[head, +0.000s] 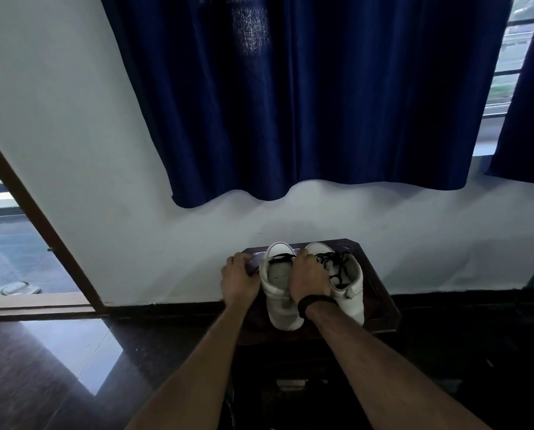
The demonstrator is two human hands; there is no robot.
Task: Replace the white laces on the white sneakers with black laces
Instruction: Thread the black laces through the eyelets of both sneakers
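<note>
Two white sneakers [285, 293] stand side by side on a dark table [380, 293] by the wall, heels toward the camera, both threaded with black laces [332, 263]. Left hand [239, 279] curls on the left shoe's outer side; right hand [309, 276] grips between the shoes, black wristband [315, 302] on.

Two sneakers side by side on a small table [383, 308], toes toward the wall. Left hand [239, 279] at the table's left edge, fingers [239, 259] just left of the left sneaker [279, 293]. Right hand [309, 279] between the shoes, fingertips near the laces [334, 262] on the right sneaker [349, 283]. Curtain [306, 103] above, behind the fingers.
</note>
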